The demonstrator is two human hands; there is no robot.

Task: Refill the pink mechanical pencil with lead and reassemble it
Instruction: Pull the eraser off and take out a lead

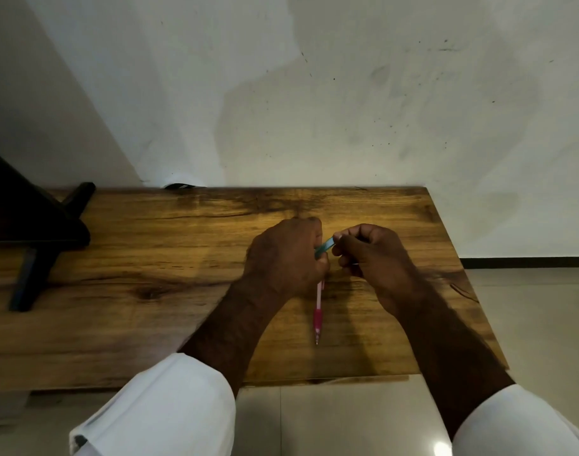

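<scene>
- A wooden table (143, 307) stands against a pale wall; a person leans over it, 2 bare forearms reaching out of white sleeves (169, 409).
- Both hands meet above the middle of the table, slightly toward its right end.
- The left hand (283, 255) is curled, its fingers closed round the lower end of a small teal lead case (325, 245).
- The right hand (377, 261) is also curled, pinching the upper end of that case between thumb and fingertips. The case slants up to the right and bridges the 2 hands.
- The pink pencil (318, 311) runs lengthwise from under the heel of the left hand toward the near edge of the table, tip nearest the person. Its top end is hidden beneath that hand.
- Whether the left hand also grips the pencil or it simply lies on the table cannot be told.
- The left hand is the nearer one to the pencil; the right is just beside it, to the right.
- My reading: lead must go from the case into the hidden top end.
- Count: 1 pencil, 1 lead case, 2 hands.
- A dark wooden stand (34, 238) sits at the left end of the table.
</scene>
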